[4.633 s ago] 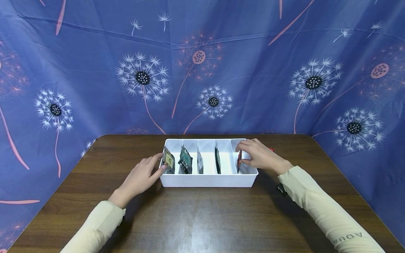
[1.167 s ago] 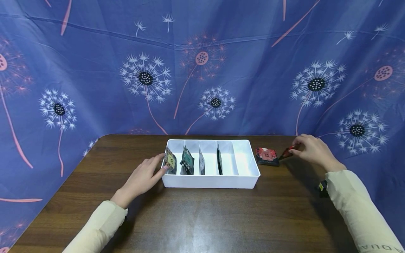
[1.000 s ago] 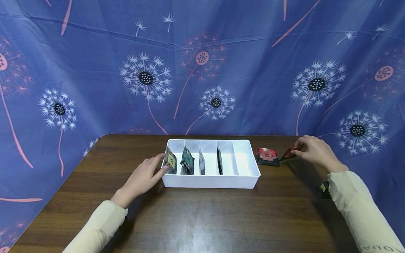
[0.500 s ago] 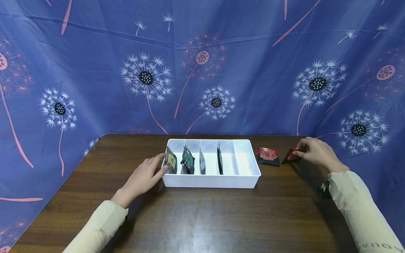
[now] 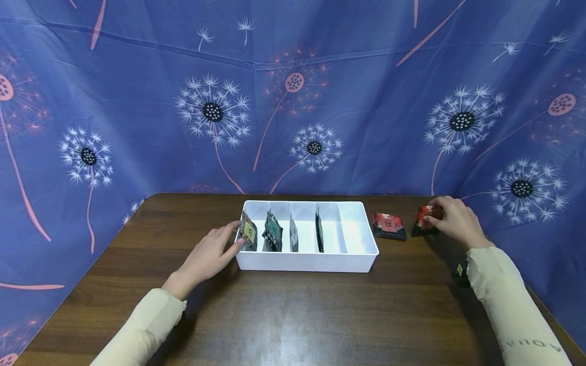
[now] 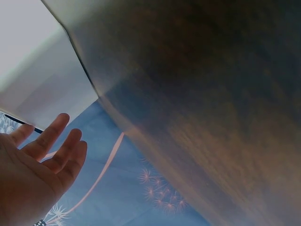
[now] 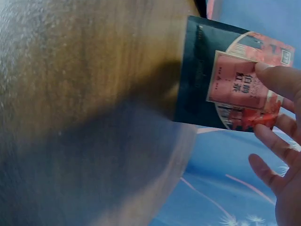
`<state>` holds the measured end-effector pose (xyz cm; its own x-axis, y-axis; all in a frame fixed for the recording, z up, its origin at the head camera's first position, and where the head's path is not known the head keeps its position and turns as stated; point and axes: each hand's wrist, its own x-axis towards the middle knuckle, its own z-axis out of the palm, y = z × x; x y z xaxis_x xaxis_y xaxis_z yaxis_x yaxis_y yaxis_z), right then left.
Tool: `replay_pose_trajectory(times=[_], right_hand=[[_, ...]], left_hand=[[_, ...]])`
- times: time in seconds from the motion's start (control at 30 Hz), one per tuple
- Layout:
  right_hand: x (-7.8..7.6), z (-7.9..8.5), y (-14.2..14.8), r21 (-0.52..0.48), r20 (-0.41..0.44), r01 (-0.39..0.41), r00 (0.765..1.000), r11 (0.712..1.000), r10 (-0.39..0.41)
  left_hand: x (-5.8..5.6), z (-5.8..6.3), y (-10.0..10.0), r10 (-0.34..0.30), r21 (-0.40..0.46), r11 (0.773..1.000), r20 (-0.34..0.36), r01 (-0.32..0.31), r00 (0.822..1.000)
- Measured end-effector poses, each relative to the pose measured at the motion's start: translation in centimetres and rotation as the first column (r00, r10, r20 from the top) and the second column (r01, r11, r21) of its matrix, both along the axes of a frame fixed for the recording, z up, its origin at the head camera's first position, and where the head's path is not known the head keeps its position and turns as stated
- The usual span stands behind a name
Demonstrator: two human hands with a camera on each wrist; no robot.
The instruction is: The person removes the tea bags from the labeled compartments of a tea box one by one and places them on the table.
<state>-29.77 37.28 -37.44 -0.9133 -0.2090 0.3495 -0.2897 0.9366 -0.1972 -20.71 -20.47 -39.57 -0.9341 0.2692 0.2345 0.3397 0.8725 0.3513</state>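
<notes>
The right hand (image 5: pixel 455 221), at the far right of the table (image 5: pixel 293 315), pinches a red and dark packet (image 5: pixel 422 224), thumb on its face and fingers at the edge and behind. The packet is tilted, reaching left from the fingertips; whether its lower edge touches the table, I cannot tell. In the right wrist view its pink label shows beside a dark green band.

Just left of it, a 2nd red packet (image 5: pixel 388 226) lies flat on the table, between the right hand and the white box (image 5: pixel 306 262), touching neither hand.

The left hand (image 5: pixel 206 256) is well apart from the right one and from both red packets. Its fingers are loosely extended against the left end of the box, thumb at the near left corner.

The box has 5 compartments. From the left, the first 4 hold a yellow-labelled packet (image 5: pixel 247 232) close to the left fingertips, a green packet (image 5: pixel 272 232), a pale packet (image 5: pixel 293 235) and a dark packet (image 5: pixel 319 232), all standing on edge.
</notes>
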Motion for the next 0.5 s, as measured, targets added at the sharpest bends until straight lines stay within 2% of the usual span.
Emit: replay_pose_trajectory(times=[0.3, 0.5], right_hand=[[-0.7, -1.0, 0.2, -0.05, -0.029, 0.003, 1.0, 0.999, -0.004], [-1.2, -1.1, 0.0, -0.01, 0.003, 0.009, 1.0, 1.0, -0.009]], left_hand=[[0.0, 0.0, 0.0, -0.003, 0.006, 1.0, -0.001, 0.003, 1.0], [0.0, -0.1, 0.0, -0.002, 0.008, 1.0, 0.002, 0.002, 1.0]])
